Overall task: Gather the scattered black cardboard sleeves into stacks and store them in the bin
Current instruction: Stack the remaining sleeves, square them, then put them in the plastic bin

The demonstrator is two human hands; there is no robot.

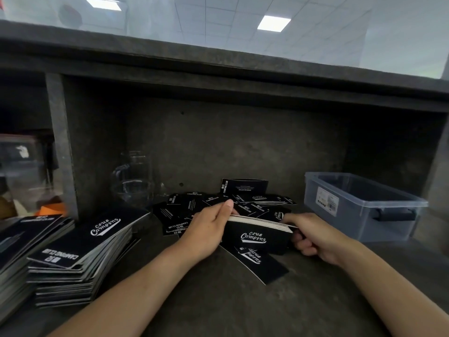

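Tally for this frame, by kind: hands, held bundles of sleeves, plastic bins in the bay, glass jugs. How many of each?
Hands: 2, left hand and right hand
Held bundle of sleeves: 1
Clear plastic bin: 1
Clear glass jug: 1
Total: 5
The loose sleeves overlap too much to count.

A dark grey counter (218, 312) fills the lower frame. A rough back wall (243, 142) stands at centre under a thick shelf (243, 76). Along the top, a tiled ceiling (218, 15) carries two lit panels (273, 23).
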